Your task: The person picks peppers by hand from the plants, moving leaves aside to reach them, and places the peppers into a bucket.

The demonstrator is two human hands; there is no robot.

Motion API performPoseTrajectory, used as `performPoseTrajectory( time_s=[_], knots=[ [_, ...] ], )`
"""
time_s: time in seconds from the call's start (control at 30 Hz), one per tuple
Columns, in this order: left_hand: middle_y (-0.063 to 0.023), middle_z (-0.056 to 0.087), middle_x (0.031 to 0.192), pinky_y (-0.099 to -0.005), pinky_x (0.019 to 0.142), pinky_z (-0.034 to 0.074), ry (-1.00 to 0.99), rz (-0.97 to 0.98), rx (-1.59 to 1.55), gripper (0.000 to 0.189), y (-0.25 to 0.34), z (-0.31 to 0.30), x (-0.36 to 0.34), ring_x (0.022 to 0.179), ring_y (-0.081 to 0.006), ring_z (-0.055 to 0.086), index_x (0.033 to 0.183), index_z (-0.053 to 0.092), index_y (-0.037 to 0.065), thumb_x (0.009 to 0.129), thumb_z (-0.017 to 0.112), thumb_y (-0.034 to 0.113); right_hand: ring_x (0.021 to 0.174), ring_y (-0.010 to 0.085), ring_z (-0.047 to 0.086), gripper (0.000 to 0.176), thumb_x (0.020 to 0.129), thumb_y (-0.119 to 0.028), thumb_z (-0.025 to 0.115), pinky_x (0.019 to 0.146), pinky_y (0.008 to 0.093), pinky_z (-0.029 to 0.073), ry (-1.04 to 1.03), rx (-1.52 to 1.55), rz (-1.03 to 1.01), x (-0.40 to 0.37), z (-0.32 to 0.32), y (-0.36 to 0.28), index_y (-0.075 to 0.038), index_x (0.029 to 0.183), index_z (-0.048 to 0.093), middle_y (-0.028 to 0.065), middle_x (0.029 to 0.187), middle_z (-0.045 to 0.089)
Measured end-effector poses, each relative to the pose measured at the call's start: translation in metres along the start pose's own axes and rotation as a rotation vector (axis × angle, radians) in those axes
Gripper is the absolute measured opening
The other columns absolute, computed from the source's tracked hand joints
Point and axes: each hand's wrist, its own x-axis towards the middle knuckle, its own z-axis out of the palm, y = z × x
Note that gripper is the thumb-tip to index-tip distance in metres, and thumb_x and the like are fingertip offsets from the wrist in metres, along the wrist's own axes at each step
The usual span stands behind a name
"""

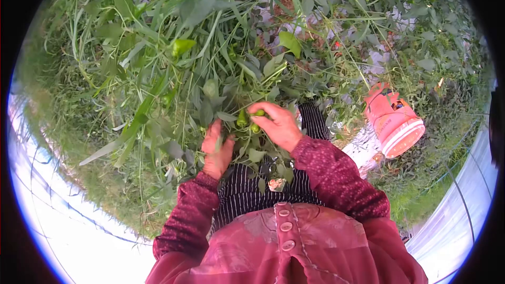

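Note:
My right hand (280, 128) is closed in a pinch, thumb and forefinger around a small green pepper (259, 112) on the plant. Just left of those fingertips hangs another green pepper (242, 118), and a smaller green pepper (254, 128) shows beneath the thumb. Among the leaves, my left hand (217, 152) is curled at the left side of the same pepper plant (210, 89). Leaves cover part of its fingers, so what they grip is hidden. A paler green pepper (182, 47) sits higher up in the foliage.
A pink bucket (393, 121) with a white-rimmed base lies tipped over at the right. Long grass and weeds (137, 26) crowd around the plants. White plastic sheeting (447, 236) borders the growing area. Striped trousers (252, 186) show below the hands.

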Motion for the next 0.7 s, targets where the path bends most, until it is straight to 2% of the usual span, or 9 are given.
performPoseTrajectory(
  time_s=[0.13, 0.2, 0.27, 0.37, 0.43, 0.47, 0.53, 0.63, 0.7],
  knots=[
    [-0.021, 0.054, 0.113, -0.0396, 0.084, 0.045, -0.068, -0.022, -0.04, 0.057, 0.007, 0.002, 0.004, 0.101, -0.0355, 0.054, 0.124, 0.041, 0.003, 0.074, 0.066, 0.014, 0.086, 0.0159, 0.058, 0.01, 0.086, -0.011, 0.056, 0.078, 0.0288, 0.045, 0.068, 0.289, 0.017, -0.024, -0.004, 0.012, -0.006, 0.095, 0.055, 0.0056, 0.089, 0.061],
    [-0.0165, 0.054, 0.107, -0.0361, 0.081, 0.045, -0.087, -0.097, -0.11, 0.054, 0.016, 0.001, 0.002, 0.097, -0.0319, 0.055, 0.122, 0.043, 0.001, 0.073, 0.066, 0.009, 0.085, 0.0152, 0.057, 0.011, 0.086, -0.011, 0.055, 0.078, 0.0288, 0.045, -0.033, 0.609, 0.269, -0.037, -0.009, 0.005, -0.005, 0.095, 0.054, 0.0053, 0.09, 0.06],
    [-0.0164, 0.053, 0.105, -0.0363, 0.08, 0.045, 0.0, 0.045, -0.046, 0.054, 0.001, 0.011, -0.003, 0.095, -0.0325, 0.055, 0.121, 0.042, 0.001, 0.074, 0.066, 0.01, 0.09, 0.0129, 0.055, 0.009, 0.089, -0.007, 0.05, 0.081, 0.0264, 0.044, -0.107, 0.224, 0.058, -0.055, -0.014, -0.006, -0.003, 0.097, 0.05, 0.0054, 0.093, 0.059],
    [-0.0177, 0.053, 0.106, -0.0372, 0.082, 0.044, -0.121, -0.083, -0.046, 0.049, 0.007, 0.012, -0.001, 0.098, -0.0356, 0.053, 0.118, 0.041, 0.001, 0.075, 0.064, 0.009, 0.087, 0.0168, 0.057, 0.01, 0.087, -0.008, 0.053, 0.08, 0.0289, 0.045, 0.061, 0.242, 0.02, -0.054, -0.016, -0.014, -0.003, 0.095, 0.052, 0.0073, 0.092, 0.06],
    [-0.0179, 0.053, 0.107, -0.0375, 0.082, 0.044, -0.062, -0.024, -0.109, 0.049, 0.011, 0.015, -0.002, 0.098, -0.0352, 0.053, 0.119, 0.041, 0.001, 0.075, 0.063, 0.008, 0.085, 0.0242, 0.061, 0.016, 0.081, -0.011, 0.057, 0.077, 0.0332, 0.047, 0.147, -0.21, -0.139, -0.03, -0.029, -0.032, -0.002, 0.093, 0.053, 0.0127, 0.092, 0.061],
    [-0.0181, 0.053, 0.107, -0.0377, 0.082, 0.044, -0.004, 0.035, -0.167, 0.05, 0.012, 0.016, -0.002, 0.099, -0.0349, 0.053, 0.12, 0.041, 0.001, 0.075, 0.063, 0.007, 0.085, 0.0242, 0.061, 0.016, 0.081, -0.011, 0.057, 0.077, 0.0332, 0.047, 0.147, -0.211, -0.141, -0.017, -0.028, -0.038, -0.002, 0.093, 0.053, 0.0127, 0.092, 0.061],
    [-0.0184, 0.053, 0.107, -0.0374, 0.082, 0.045, -0.019, -0.011, -0.193, 0.051, 0.013, 0.018, -0.003, 0.098, -0.0332, 0.054, 0.122, 0.04, 0.0, 0.076, 0.062, 0.005, 0.083, 0.0299, 0.061, 0.023, 0.077, -0.018, 0.058, 0.073, 0.038, 0.048, -0.094, -0.502, 0.002, 0.01, -0.018, -0.049, -0.002, 0.093, 0.054, 0.0157, 0.092, 0.062],
    [-0.0191, 0.053, 0.108, -0.0373, 0.082, 0.045, 0.017, 0.028, -0.212, 0.053, 0.006, 0.023, -0.002, 0.098, -0.0321, 0.055, 0.124, 0.038, 0.0, 0.076, 0.062, 0.005, 0.083, 0.0285, 0.063, 0.022, 0.074, -0.013, 0.056, 0.071, 0.0372, 0.05, -0.305, -0.788, 0.099, 0.026, 0.005, -0.038, 0.0, 0.091, 0.056, 0.015, 0.088, 0.065],
    [-0.0202, 0.054, 0.108, -0.0373, 0.083, 0.045, 0.071, 0.089, -0.185, 0.053, 0.008, 0.026, -0.003, 0.098, -0.0324, 0.055, 0.124, 0.039, -0.001, 0.076, 0.061, 0.003, 0.081, 0.0293, 0.063, 0.026, 0.074, -0.019, 0.058, 0.069, 0.039, 0.049, -0.31, -0.813, 0.111, 0.028, 0.022, -0.022, 0.0, 0.092, 0.056, 0.0145, 0.084, 0.064]
  ],
)
